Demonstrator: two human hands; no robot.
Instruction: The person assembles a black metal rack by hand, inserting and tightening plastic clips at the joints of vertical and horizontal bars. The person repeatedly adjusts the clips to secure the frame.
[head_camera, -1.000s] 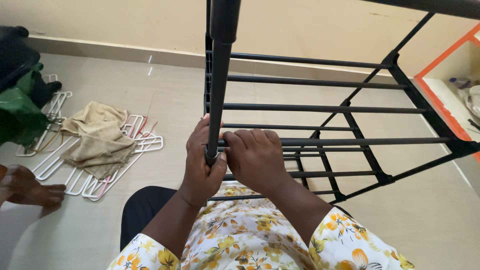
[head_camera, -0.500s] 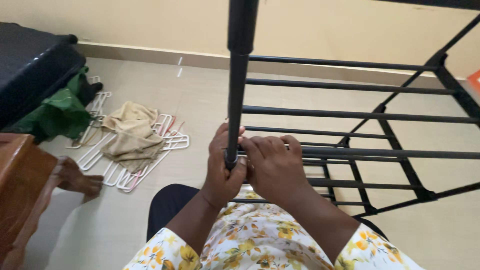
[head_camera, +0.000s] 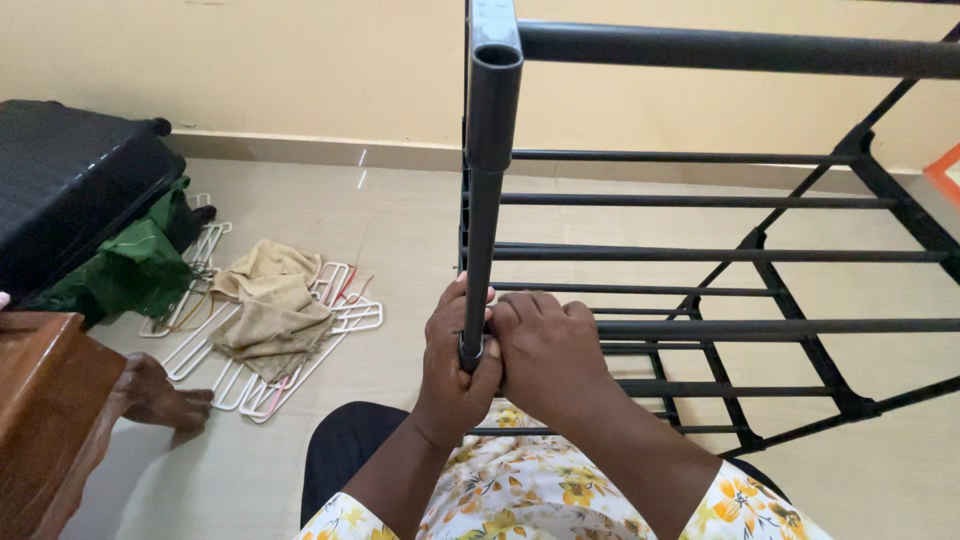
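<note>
Left hand (head_camera: 452, 362) grip tight round upright black pole (head_camera: 484, 200) near its lower end; right hand (head_camera: 545, 348) clamped on same pole beside it; rack (head_camera: 760, 255) standing on floor; hangers (head_camera: 300, 345), beige cloth (head_camera: 270, 305) lying left.

The rack (head_camera: 700, 250) was black all over, and so was the tall pole (head_camera: 487, 200) at its corner. The sleeves (head_camera: 560, 500) were white with yellow and orange flowers and little green leaves. The wall (head_camera: 250, 60) was pale yellow. The floor (head_camera: 400, 230) was light beige. The hangers (head_camera: 340, 320) were white, and one had a bit of red. The cloth (head_camera: 270, 305) on them was tan. The bag (head_camera: 130, 270) was green. The suitcase (head_camera: 70, 190) was black. The wooden furniture (head_camera: 45, 400) was shiny brown.
</note>
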